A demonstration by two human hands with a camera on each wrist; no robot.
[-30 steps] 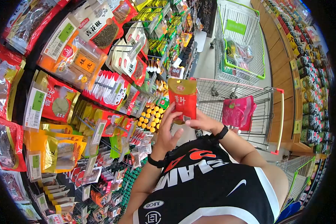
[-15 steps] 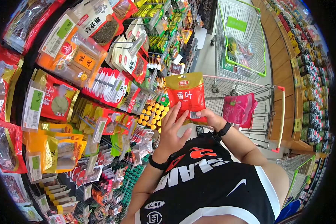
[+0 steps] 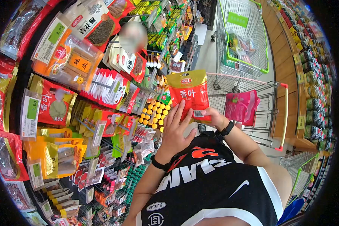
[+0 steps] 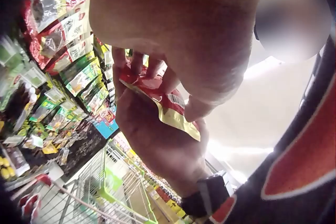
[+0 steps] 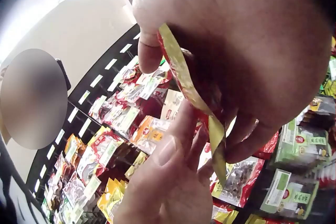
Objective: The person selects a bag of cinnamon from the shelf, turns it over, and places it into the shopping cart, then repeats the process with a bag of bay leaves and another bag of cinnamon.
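A red and gold packet (image 3: 188,92) with white characters stands upright in front of the torso. The left hand (image 3: 176,130) lays its extended fingers on the packet's lower front, thumb apart. At the lower right corner, the right hand (image 3: 216,119) pinches the packet, its thumb in front and its fingers behind. The left wrist view has the left palm (image 4: 184,29) close up, with the packet (image 4: 181,123) between it and the right hand (image 4: 157,134). In the right wrist view the packet (image 5: 181,71) is edge-on beneath the right palm (image 5: 241,35); the left hand (image 5: 168,182) touches it from below.
Hanging packets (image 3: 79,64) with price tags fill the rack at the left. A cart (image 3: 282,116) holding a pink bag (image 3: 241,106) stands beyond the hands, and a green-trimmed cart (image 3: 266,41) is behind it. Shelves of jars (image 3: 313,98) line the right side.
The packet has turned from a tilted position to show its full printed front, and has shifted slightly. The left fingers have spread across its lower front; the right hand keeps its hold.
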